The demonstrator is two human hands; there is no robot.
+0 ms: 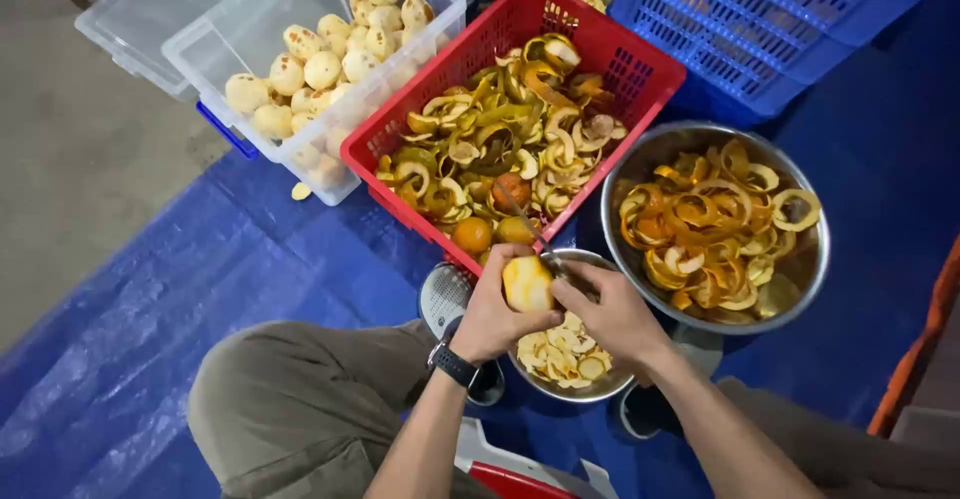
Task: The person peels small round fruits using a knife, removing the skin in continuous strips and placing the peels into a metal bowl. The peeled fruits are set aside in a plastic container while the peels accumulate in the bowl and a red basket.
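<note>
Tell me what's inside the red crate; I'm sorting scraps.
The red crate holds a heap of curled orange peels, with a few whole oranges at its near corner. Whatever lies under the peels is covered.

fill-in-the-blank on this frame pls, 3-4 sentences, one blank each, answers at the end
1. The left hand holds a partly peeled ____ over the small metal bowl.
2. The peeled fruits lie in a clear ____ bin.
3. The red crate holds whole oranges and heaps of ____.
4. The right hand holds a knife, and the left wrist wears a black ____.

Missing words: orange; plastic; peels; watch
</note>
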